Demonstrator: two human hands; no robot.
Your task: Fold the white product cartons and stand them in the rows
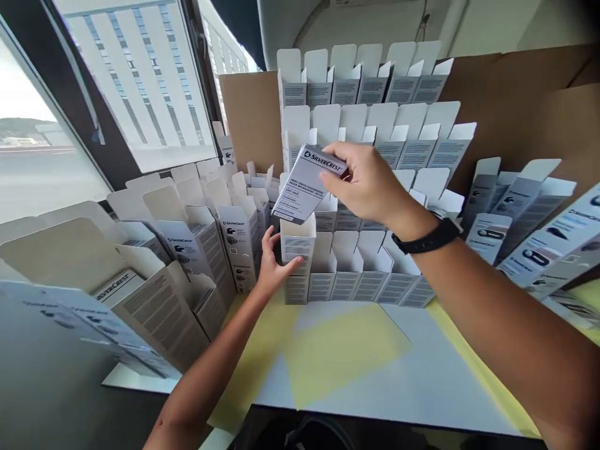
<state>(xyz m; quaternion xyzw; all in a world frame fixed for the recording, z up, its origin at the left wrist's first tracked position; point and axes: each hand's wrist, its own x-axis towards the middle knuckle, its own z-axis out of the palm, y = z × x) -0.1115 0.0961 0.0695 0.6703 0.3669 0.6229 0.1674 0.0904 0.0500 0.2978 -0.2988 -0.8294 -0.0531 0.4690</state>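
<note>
Precariously, flat grey-white carton pinched in right-hand fingers; left-hand fingers spread against upright white cardboard box, a knock risking the near carton row.

2 hands, 1 black wristband, 1 lifted SilverCrest carton, 6 back-row cartons

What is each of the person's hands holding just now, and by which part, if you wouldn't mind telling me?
The right hand pinches a flat SilverCrest carton by its upper end. The left hand has its fingers against the side of an upright white carton; whether it grips cannot be told.
</note>
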